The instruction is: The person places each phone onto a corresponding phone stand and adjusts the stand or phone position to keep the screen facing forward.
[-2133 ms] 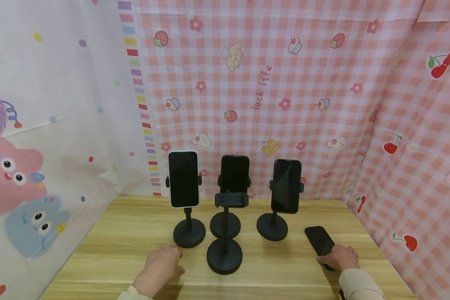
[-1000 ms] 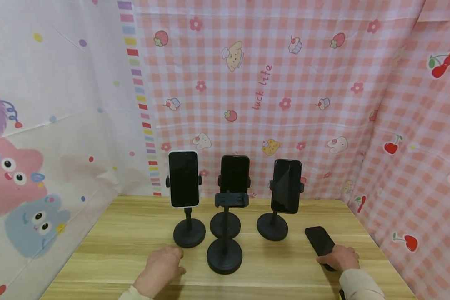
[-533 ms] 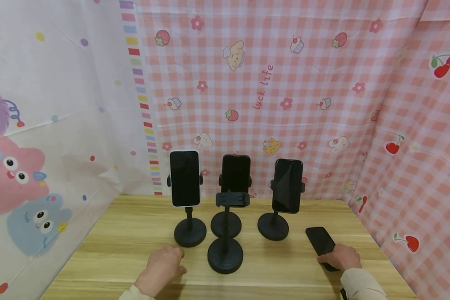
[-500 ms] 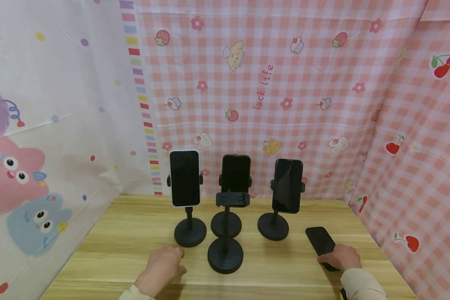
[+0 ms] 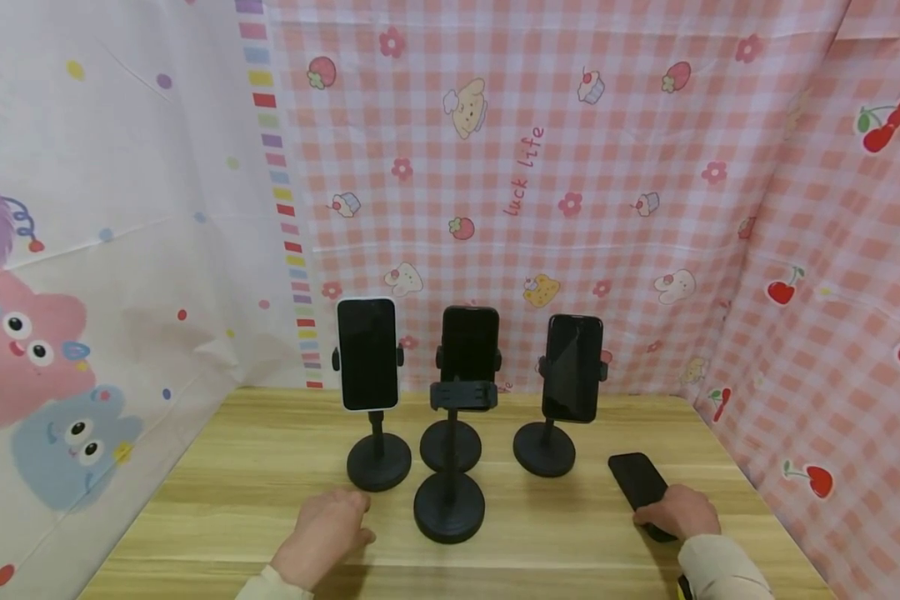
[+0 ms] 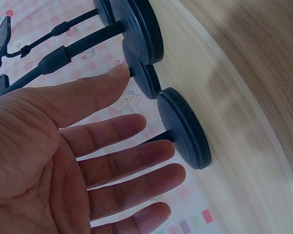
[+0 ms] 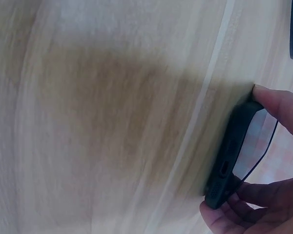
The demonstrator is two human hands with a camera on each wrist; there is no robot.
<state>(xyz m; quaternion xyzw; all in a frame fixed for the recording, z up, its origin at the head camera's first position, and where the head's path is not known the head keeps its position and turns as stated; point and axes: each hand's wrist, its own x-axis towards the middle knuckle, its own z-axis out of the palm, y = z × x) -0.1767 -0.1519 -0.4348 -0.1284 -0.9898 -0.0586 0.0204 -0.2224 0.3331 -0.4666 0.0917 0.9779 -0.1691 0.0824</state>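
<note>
A black phone (image 5: 636,482) lies face up at the table's right side. My right hand (image 5: 681,512) grips its near end by the two long edges, thumb on one and fingers on the other. In the right wrist view, the end of the phone (image 7: 229,151) with the charging port sits between thumb and fingertips. My left hand (image 5: 324,533) is near the table, left of a black phone stand (image 5: 450,507) whose clamp (image 5: 463,395) bears no phone. The left wrist view shows that hand (image 6: 78,165) with straight, slightly spread fingers and nothing in it.
Behind stand a white-framed phone (image 5: 367,354) and two black phones (image 5: 470,342) (image 5: 572,367), each upright in a black round-based stand. The front stand partly hides the middle one. Patterned cloth (image 5: 525,167) hangs along the wooden table's (image 5: 217,467) back and sides.
</note>
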